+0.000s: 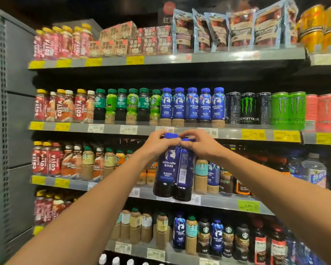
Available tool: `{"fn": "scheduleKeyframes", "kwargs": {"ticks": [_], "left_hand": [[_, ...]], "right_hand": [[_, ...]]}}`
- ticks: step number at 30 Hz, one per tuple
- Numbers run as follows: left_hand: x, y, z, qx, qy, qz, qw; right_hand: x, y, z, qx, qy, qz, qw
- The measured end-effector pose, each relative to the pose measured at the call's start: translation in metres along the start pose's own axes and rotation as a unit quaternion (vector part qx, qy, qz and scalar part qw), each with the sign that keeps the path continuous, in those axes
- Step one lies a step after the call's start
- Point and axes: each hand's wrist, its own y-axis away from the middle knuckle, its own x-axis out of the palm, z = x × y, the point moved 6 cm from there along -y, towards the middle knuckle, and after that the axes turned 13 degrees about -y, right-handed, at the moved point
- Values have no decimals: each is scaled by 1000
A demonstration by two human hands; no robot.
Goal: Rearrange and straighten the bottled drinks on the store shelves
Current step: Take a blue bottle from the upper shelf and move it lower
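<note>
Two blue luckin coffee bottles hang side by side in the air in front of the shelves. My left hand (158, 142) grips the neck of the left bottle (165, 169), whose deer logo faces me. My right hand (198, 143) grips the cap of the right bottle (183, 175), which shows its barcode side. The two bottles touch each other. A row of several matching blue bottles (192, 106) stands upright on the shelf (229, 133) just above my hands.
Costa and Starbucks bottles (120, 106) fill the left of that shelf, Monster cans (247, 109) the right. The shelves below hold mixed Starbucks and blue bottles (201, 175). Snack bags and boxes sit on the top shelf (218, 55). A grey perforated side panel (6, 111) bounds the left.
</note>
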Motion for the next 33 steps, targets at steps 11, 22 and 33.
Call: {"fn": "scheduleKeyframes", "kwargs": {"ticks": [11, 22, 33], "left_hand": [[5, 12, 12, 8, 197, 102, 975], [55, 6, -19, 84, -80, 155, 981], [106, -13, -23, 74, -85, 41, 993]], "right_hand": [[-16, -15, 5, 6, -137, -112, 984], [-24, -14, 15, 12, -83, -151, 985], [-58, -6, -18, -46, -35, -221, 974]]}}
